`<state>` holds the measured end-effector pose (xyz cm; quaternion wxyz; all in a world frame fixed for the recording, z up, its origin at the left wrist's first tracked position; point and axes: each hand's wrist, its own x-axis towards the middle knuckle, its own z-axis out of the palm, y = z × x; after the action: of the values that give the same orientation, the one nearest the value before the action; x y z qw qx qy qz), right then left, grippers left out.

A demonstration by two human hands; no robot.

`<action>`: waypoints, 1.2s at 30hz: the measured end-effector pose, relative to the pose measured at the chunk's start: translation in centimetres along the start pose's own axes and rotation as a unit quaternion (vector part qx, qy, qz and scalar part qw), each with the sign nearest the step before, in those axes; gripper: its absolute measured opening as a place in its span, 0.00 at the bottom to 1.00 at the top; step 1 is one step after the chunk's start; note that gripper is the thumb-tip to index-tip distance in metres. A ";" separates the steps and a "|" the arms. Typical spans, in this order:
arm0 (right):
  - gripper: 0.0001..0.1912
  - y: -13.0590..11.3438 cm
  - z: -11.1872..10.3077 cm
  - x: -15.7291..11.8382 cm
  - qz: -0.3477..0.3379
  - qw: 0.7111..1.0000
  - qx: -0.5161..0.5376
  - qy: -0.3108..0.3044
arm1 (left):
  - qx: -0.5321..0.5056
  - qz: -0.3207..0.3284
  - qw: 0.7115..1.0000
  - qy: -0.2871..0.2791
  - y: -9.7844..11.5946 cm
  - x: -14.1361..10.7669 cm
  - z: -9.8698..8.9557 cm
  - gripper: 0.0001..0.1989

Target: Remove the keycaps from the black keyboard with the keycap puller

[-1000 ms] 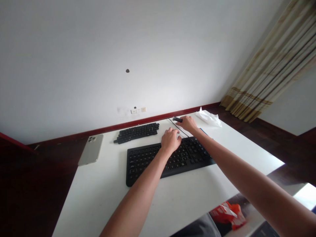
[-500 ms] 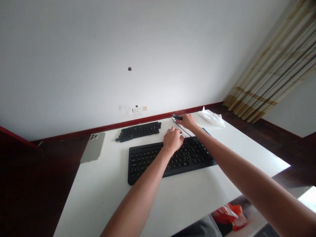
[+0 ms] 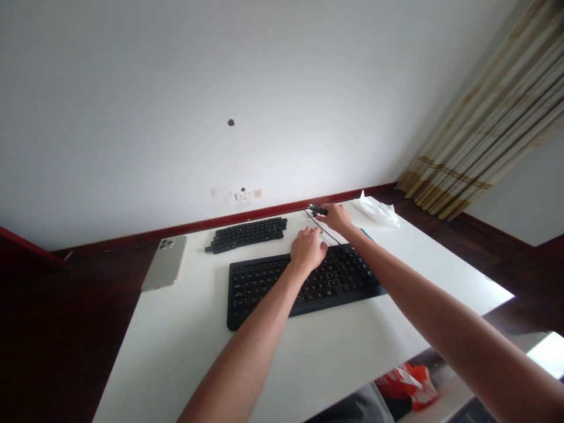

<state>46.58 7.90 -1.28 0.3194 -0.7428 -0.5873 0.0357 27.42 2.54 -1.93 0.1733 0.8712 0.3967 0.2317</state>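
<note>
A black keyboard base (image 3: 259,288) lies on the white table, its keycaps off. Behind it, many loose black keycaps (image 3: 249,233) are grouped in rows. My left hand (image 3: 308,249) rests over the upper middle edge of the base, fingers bent; whatever its fingertips may hold is hidden. Farther back, my right hand (image 3: 337,217) is closed around a small dark tool (image 3: 317,208) that points left. A thin black cable (image 3: 324,226) runs from the base's back edge past both hands.
A phone (image 3: 165,263) lies face down at the table's left edge. Crumpled white tissue (image 3: 376,210) sits at the back right. Part of a blue item (image 3: 366,234) shows behind my right forearm. A red plastic bag (image 3: 409,385) is below the front edge.
The view has shifted very slightly. Both hands hold nearly the same places, with the fingers of my right hand moved a little around the dark tool.
</note>
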 end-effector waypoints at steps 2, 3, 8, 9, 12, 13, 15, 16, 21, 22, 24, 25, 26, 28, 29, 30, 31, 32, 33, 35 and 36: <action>0.07 -0.1 -1.1 -0.7 0.004 0.999 0.035 0.029 | -0.004 0.000 1.000 0.003 0.0 0.0 0.1 0.19; 0.08 -0.1 -1.7 -1.1 0.008 0.997 0.056 0.044 | -0.008 0.001 1.000 0.004 -0.1 -0.1 0.1 0.19; 0.25 -0.2 -4.5 -4.2 0.052 0.961 0.258 0.087 | -0.031 0.017 0.999 0.006 -0.1 -0.1 0.2 0.16; 0.26 -0.2 -5.0 -5.0 0.058 0.948 0.297 0.094 | -0.042 0.025 0.999 0.008 -0.2 -0.1 0.1 0.15; 0.27 -0.3 -6.1 -7.4 0.067 0.910 0.395 0.108 | -0.077 0.048 0.996 0.014 -0.1 -0.1 0.0 0.14; 0.27 -0.3 -6.4 -8.2 0.074 0.887 0.444 0.105 | -0.085 0.052 0.995 0.014 -0.1 -0.1 -0.1 0.14; 0.29 -0.5 -6.8 -9.6 0.107 0.777 0.617 0.068 | -0.094 0.058 0.994 0.012 0.0 -0.1 -0.2 0.16; 0.30 -0.6 -6.8 -10.2 0.122 0.722 0.679 0.046 | -0.096 0.061 0.993 0.012 0.1 -0.1 -0.3 0.17; 0.30 -1.9 -5.8 -12.0 0.145 0.632 0.761 -0.008 | -0.085 0.084 0.993 0.009 0.3 -0.3 -0.6 0.18; 0.29 -2.1 -5.5 -12.2 0.143 0.638 0.757 -0.018 | -0.075 0.085 0.994 0.006 0.3 -0.3 -0.6 0.18; 0.28 -2.5 -5.2 -12.4 0.136 0.650 0.747 -0.032 | -0.051 0.080 0.996 0.001 0.6 -0.3 -0.8 0.16; 0.28 -2.6 -5.1 -12.5 0.133 0.655 0.743 -0.034 | -0.040 0.075 0.996 0.000 0.8 -0.3 -0.9 0.16; 0.29 -2.7 -5.1 -12.6 0.131 0.659 0.740 -0.032 | -0.033 0.071 0.997 0.002 1.1 -0.4 -1.1 0.17; 0.29 -2.8 -5.1 -12.7 0.129 0.663 0.737 -0.022 | -0.024 0.063 0.998 0.003 1.8 -0.4 -1.7 0.17; 0.30 -2.8 -5.2 -12.7 0.131 0.664 0.736 -0.019 | -0.019 0.058 0.998 -0.004 2.3 -0.4 -2.0 0.17; 0.30 -2.7 -5.2 -12.7 0.133 0.664 0.735 -0.017 | -0.010 0.051 0.998 -0.022 2.7 -0.5 -2.4 0.16; 0.30 -2.7 -5.2 -12.7 0.137 0.664 0.735 -0.018 | -0.002 0.042 0.998 -0.052 3.2 -0.5 -2.9 0.15; 0.30 -2.7 -5.2 -12.7 0.142 0.661 0.736 -0.020 | 0.005 0.031 0.996 -0.088 3.6 -0.6 -3.3 0.15; 0.31 -2.7 -5.2 -12.7 0.147 0.658 0.738 -0.023 | 0.007 0.021 0.992 -0.126 4.0 -0.7 -3.7 0.13; 0.31 -2.6 -5.2 -12.6 0.154 0.652 0.742 -0.024 | -0.005 0.015 0.980 -0.197 4.5 -0.8 -4.4 0.09; 0.31 -2.6 -5.2 -12.6 0.157 0.651 0.742 -0.023 | -0.011 0.015 0.975 -0.222 4.7 -1.0 -4.6 0.09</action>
<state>42.74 -5.38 0.10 0.7401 -0.3384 -0.2466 0.5262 27.20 -0.57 3.93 0.2631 0.9047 0.3328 0.0397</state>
